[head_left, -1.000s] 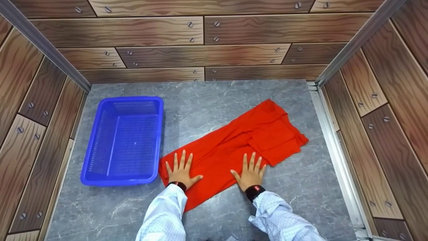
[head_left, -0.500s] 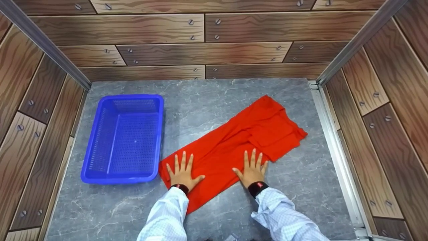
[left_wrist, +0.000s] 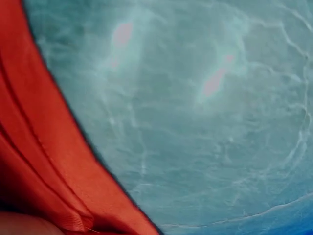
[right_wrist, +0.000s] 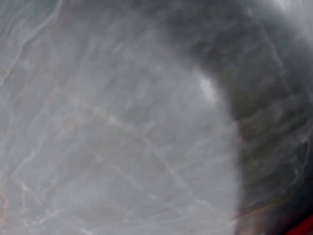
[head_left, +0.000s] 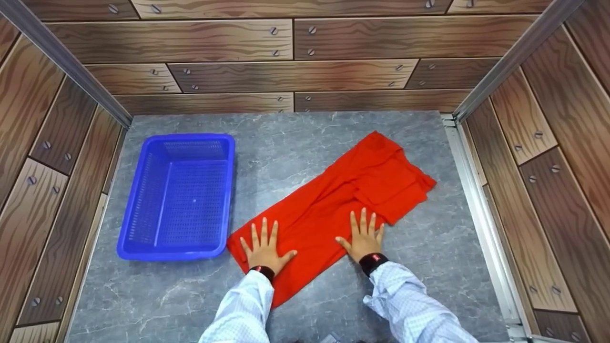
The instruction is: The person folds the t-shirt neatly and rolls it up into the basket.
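Note:
A folded piece of red cloth (head_left: 314, 214) lies slantwise across the grey marbled surface, with a smaller folded flap at its upper right end. My left hand (head_left: 265, 250) rests flat on its lower left end, fingers spread. Near the middle of its lower edge, my right hand (head_left: 364, 238) lies with straight, spread fingers on the fabric. In the left wrist view, layered folds of the red cloth (left_wrist: 58, 147) run down the left side. Only a sliver of red cloth (right_wrist: 303, 227) shows in the corner of the right wrist view.
A blue perforated plastic basket (head_left: 229, 190) stands left of the cloth, its right rim close to the cloth's left corner. Wood-patterned walls (head_left: 352, 43) enclose the back and sides. A metal rail (head_left: 481, 228) runs along the right edge of the marbled surface (head_left: 295, 143).
Both hands have slid slightly right while staying flat on the cloth. The cloth has turned a little with them, its right end shifting up and its lower left end moving down and right.

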The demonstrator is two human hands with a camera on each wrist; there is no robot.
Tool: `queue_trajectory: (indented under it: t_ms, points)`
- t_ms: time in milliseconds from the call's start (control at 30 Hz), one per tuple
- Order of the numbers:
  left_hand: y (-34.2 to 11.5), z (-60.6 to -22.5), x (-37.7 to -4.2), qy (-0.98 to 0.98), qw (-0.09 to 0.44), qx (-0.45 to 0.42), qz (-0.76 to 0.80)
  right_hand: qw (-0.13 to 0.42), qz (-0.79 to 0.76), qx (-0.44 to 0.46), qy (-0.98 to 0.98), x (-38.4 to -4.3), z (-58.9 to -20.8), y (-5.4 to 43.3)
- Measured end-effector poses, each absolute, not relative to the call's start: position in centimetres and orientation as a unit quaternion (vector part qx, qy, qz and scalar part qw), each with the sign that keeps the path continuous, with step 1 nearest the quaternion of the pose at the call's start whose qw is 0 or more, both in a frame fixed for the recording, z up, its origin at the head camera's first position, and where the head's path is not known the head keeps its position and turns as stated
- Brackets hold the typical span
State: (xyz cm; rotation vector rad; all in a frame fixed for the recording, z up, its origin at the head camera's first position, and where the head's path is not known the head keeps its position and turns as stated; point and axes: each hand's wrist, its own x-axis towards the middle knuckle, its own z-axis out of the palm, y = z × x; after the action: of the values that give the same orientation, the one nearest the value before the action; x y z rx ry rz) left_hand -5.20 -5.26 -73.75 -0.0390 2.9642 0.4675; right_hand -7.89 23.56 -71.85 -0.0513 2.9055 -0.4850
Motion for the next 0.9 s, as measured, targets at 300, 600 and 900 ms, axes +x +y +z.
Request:
queue_trajectory:
  t_ms: [300, 600, 900]
  points:
    - [-4.5, -73.3, -4.9, 0.983, 0.071, -0.028, 0.167, 0.123, -0.147, -0.017, 0.981, -8.5, -70.7, 23.8]
    - [-3.8, -73.1, -4.5, 0.982, 0.060, -0.044, 0.174, 0.113, -0.152, -0.033, 0.981, -9.0, -71.3, 24.6]
    - [-3.4, -73.2, -4.3, 0.982, 0.062, -0.053, 0.171, 0.144, -0.157, -0.033, 0.977, -9.3, -71.1, 25.0]
